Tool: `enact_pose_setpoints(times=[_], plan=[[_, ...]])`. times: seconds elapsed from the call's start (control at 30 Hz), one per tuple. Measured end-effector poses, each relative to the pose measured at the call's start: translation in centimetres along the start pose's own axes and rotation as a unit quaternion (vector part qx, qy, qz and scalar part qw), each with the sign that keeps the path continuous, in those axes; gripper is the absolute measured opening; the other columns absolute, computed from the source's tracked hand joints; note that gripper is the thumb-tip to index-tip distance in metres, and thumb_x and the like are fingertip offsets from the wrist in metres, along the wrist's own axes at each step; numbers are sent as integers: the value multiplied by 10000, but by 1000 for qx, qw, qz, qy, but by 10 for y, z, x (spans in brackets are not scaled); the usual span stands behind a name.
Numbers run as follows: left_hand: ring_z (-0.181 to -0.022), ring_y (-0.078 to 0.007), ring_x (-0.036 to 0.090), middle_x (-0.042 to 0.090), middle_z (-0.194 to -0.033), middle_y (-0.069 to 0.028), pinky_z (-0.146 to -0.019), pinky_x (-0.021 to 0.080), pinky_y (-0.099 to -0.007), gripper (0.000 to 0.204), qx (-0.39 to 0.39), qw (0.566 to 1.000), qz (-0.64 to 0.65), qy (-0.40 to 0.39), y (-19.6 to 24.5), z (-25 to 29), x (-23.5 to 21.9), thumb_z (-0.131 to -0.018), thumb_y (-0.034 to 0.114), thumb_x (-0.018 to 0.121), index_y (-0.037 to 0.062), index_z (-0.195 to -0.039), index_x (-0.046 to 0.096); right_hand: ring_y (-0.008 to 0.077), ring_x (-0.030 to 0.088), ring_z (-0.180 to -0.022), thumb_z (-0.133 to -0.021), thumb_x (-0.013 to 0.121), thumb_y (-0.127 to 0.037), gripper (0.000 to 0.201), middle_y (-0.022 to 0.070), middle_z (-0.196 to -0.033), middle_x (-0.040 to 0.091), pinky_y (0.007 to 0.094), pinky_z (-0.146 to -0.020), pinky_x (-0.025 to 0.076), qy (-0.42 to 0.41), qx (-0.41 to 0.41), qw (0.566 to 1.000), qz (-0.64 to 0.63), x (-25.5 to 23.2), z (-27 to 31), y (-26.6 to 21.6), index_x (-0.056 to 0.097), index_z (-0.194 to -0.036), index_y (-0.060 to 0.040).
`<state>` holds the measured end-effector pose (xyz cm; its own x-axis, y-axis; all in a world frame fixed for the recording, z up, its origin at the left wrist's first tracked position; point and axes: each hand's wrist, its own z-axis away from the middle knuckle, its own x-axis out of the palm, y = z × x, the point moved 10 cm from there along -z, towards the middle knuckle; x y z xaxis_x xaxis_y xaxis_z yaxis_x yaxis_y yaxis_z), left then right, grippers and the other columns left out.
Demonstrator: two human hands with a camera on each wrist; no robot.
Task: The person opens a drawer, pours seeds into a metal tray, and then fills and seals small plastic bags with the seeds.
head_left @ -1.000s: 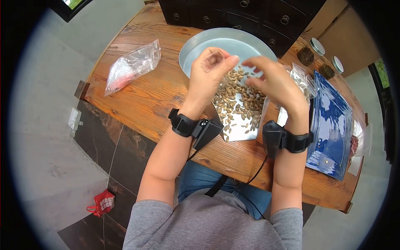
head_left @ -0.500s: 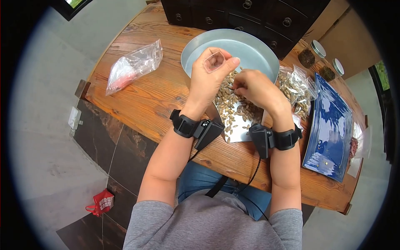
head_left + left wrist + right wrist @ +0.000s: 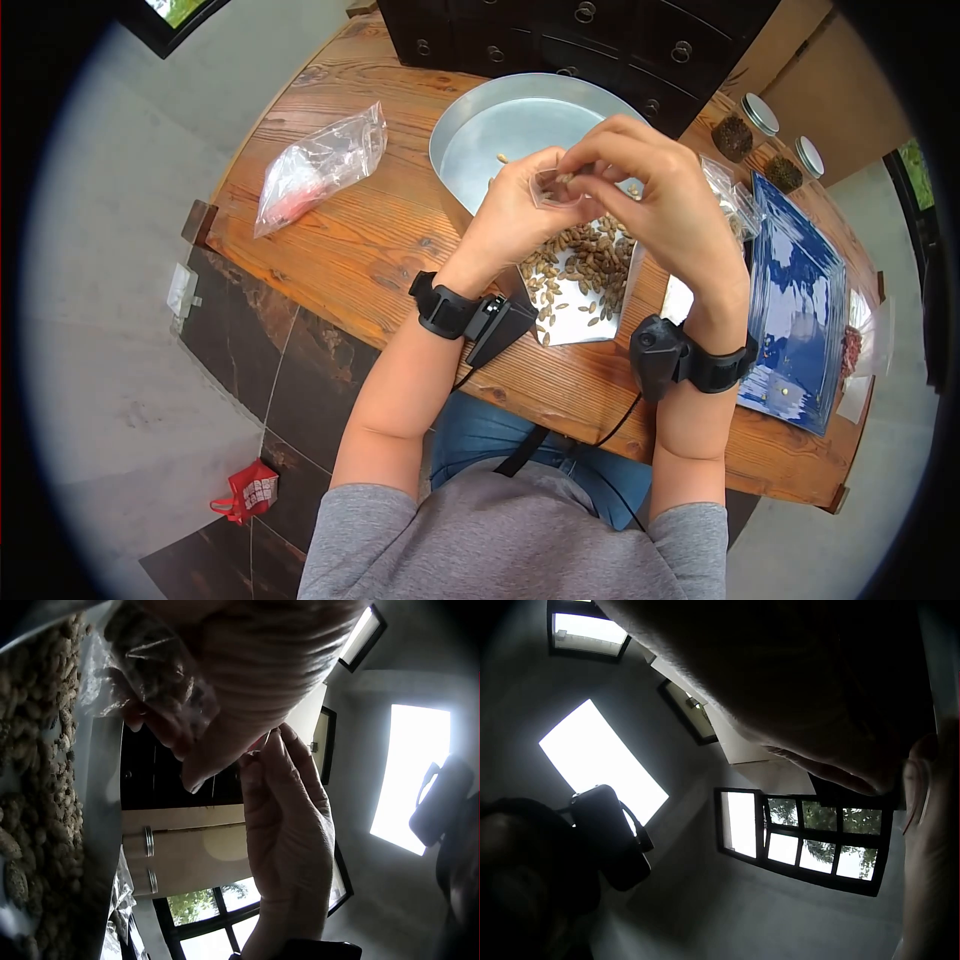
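Observation:
In the head view the left hand (image 3: 515, 212) grips a small clear plastic bag (image 3: 543, 192) whose mouth stands open. Above that mouth, the right hand (image 3: 672, 195) has its thumb and fingertips together, pinching a pale brown piece (image 3: 565, 180). Many brown, seed-like pieces (image 3: 600, 262) lie below the hands on a white sheet (image 3: 580, 325) that reaches into the round metal tray (image 3: 460, 105). The left wrist view shows the bag (image 3: 161, 667) with contents inside and the right hand (image 3: 289, 825) close to the left hand (image 3: 262, 682).
A clear bag with something pink (image 3: 325, 170) lies at the table's left. To the right are a blue plate (image 3: 795, 300), filled clear bags (image 3: 735, 200) and two lidded jars (image 3: 732, 138). A dark drawer cabinet (image 3: 620, 50) stands behind the tray.
The right hand has risen from the brown pieces to the bag's mouth, after reaching down to them half a second ago. The left hand has shifted slightly right and down, still holding the bag.

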<state>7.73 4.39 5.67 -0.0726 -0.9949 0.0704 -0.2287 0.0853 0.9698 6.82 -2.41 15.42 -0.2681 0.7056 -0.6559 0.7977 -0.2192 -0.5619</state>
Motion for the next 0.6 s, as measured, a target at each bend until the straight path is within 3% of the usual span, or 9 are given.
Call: enact_pose_setpoints(times=[0.07, 0.13, 0.27, 0.33, 0.47, 0.53, 0.57, 0.6], plan=[[-810, -82, 548, 595, -862, -31, -723, 467, -230, 280, 2, 999, 37, 4, 2, 1, 0, -696, 56, 700, 12, -936, 563, 271, 580, -685, -712, 596, 6, 98, 117, -793, 565, 323, -612, 463, -12, -13, 1000, 3, 4, 1, -3, 599, -810, 8], [-865, -107, 558, 592, -936, -47, -762, 475, -248, 333, 10, 1000, 27, 5, 4, 2, 0, -701, 49, 690, 6, -1004, 558, 164, 591, -729, -705, 615, 31, 172, 60, -838, 592, 253, -616, 461, -17, 10, 1000, 13, 5, 1, 0, 616, -871, -15], [-877, -112, 557, 590, -946, -48, -760, 474, -245, 360, 2, 1000, 5, 3, 4, 1, 0, -705, 48, 687, 3, -1037, 555, 164, 602, -756, -717, 606, 35, 168, 63, -857, 597, 244, -642, 474, -23, 3, 1000, -1, 5, 0, 0, 609, -881, -2], [-862, -111, 560, 593, -926, -47, -738, 474, -242, 285, 9, 1000, 23, 15, 4, 1, -2, -723, 43, 674, -1, -981, 559, 159, 605, -766, -736, 593, 34, 161, 65, -858, 601, 241, -674, 483, 6, 2, 1000, -9, 0, -1, 1, 604, -895, 7], [-808, -104, 559, 595, -873, -41, -700, 461, -225, 207, -14, 995, 100, 25, -4, -2, -9, -759, 95, 664, 16, -916, 554, 245, 598, -708, -731, 587, 8, 143, 121, -814, 601, 290, -630, 476, 92, 4, 996, 0, -17, -1, 6, 600, -874, 12], [-792, -98, 556, 586, -842, -42, -732, 456, -243, 180, -24, 985, 158, 68, -5, 0, -20, -823, 197, 618, 50, -891, 540, 241, 604, -717, -736, 588, -1, 156, 128, -827, 608, 294, -626, 479, 52, 57, 997, 19, -10, 2, 27, 605, -890, 10], [-730, -99, 544, 569, -800, -32, -700, 454, -233, 186, -13, 978, 183, 97, -2, 0, -24, -839, 223, 596, 51, -872, 536, 267, 601, -791, -722, 622, -57, 238, 144, -871, 607, 324, -686, 479, -21, 118, 992, 33, 4, 7, 45, 599, -954, -9], [-730, -99, 544, 569, -800, -32, -700, 454, -233, 186, -13, 978, 183, 96, -4, 0, -26, -839, 223, 596, 51, -872, 536, 267, 601, -791, -722, 622, -57, 238, 144, -871, 607, 324, -686, 479, -19, 118, 992, 33, 7, 11, 47, 599, -954, -9]])
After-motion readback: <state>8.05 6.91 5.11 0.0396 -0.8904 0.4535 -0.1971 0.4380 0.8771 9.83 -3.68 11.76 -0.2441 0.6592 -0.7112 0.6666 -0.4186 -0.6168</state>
